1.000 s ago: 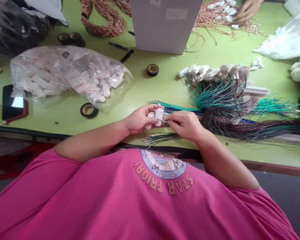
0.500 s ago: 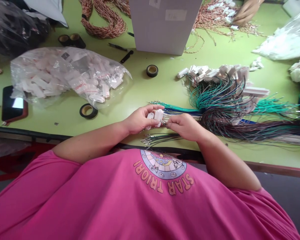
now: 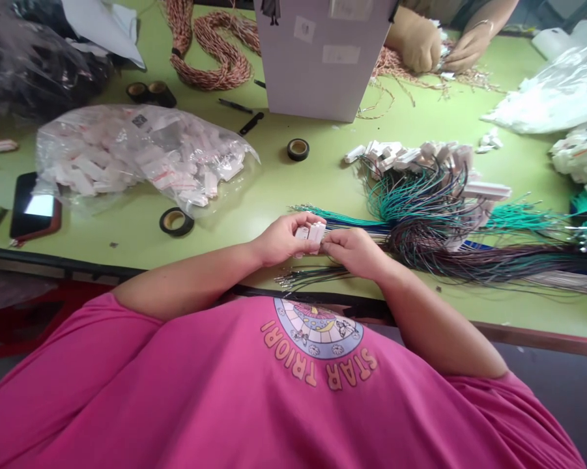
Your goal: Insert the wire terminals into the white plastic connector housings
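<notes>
White plastic connectors (image 3: 315, 233) sit between the thumb and fingers of my left hand (image 3: 282, 240). My right hand (image 3: 354, 251) is closed in a pinch at their right side; what its fingertips hold is too small to make out. Under and behind my hands runs a bundle of green, blue and white wires (image 3: 317, 212). Dark wires with metal tips (image 3: 293, 279) lie nearer the table's front edge. To the right, a large tangle of wires (image 3: 420, 225) carries a pile of white connectors (image 3: 410, 155).
A clear bag of white pieces (image 3: 92, 153), tape rolls (image 3: 298, 149) (image 3: 176, 222), a knife (image 3: 251, 123) and a phone (image 3: 35, 205) lie on the green table (image 3: 264, 189). A grey box (image 3: 317, 81) stands behind; another person's hands (image 3: 420, 49) work beyond it.
My right fingertips and the connectors have come closer together. A second hand of the other person has come into view. The whole scene has shifted slightly downward.
</notes>
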Motion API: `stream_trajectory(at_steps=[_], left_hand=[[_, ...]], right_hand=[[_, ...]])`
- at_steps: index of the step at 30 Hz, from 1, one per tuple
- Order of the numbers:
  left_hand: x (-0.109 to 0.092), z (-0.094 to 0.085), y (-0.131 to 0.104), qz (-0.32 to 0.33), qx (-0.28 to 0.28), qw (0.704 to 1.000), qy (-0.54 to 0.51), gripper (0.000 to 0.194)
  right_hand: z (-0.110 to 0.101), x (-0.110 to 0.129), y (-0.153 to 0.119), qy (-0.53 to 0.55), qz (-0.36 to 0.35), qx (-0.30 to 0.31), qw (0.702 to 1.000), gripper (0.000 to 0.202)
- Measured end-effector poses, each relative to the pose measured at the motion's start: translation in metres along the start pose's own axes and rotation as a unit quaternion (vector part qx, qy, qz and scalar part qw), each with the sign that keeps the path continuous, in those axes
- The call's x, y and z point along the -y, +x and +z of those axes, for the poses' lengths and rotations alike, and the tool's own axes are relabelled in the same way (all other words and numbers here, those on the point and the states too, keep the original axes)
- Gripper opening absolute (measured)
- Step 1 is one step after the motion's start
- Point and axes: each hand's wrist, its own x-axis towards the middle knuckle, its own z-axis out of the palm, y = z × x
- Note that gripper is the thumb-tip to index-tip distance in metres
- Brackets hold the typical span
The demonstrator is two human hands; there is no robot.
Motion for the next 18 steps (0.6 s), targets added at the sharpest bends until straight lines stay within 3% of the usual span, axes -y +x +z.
stream_trajectory(at_steps=[3,6,10,14,18], left_hand=[[-0.001,-0.006,-0.001,-0.010,0.012,0.999,0.037,0.054],[0.000,-0.013,-0.004,-0.012,0.017,0.993,0.117,0.053],[0.004,-0.017,-0.005,-0.009,0.033,0.988,0.152,0.053],[0.004,-0.016,-0.004,-0.009,0.031,0.987,0.156,0.053],[0.001,-0.014,-0.006,-0.014,0.035,0.990,0.136,0.053]], right_hand=[[-0.019,-0.012,0.001,-0.009,-0.016,0.000,1.000,0.031],[-0.034,-0.024,0.000,-0.164,-0.028,-0.038,0.985,0.028],[-0.035,-0.031,0.001,-0.322,-0.051,0.040,0.944,0.023],[-0.032,-0.029,0.002,-0.321,-0.070,0.038,0.944,0.024],[-0.036,-0.023,0.001,-0.270,-0.009,-0.015,0.963,0.019]])
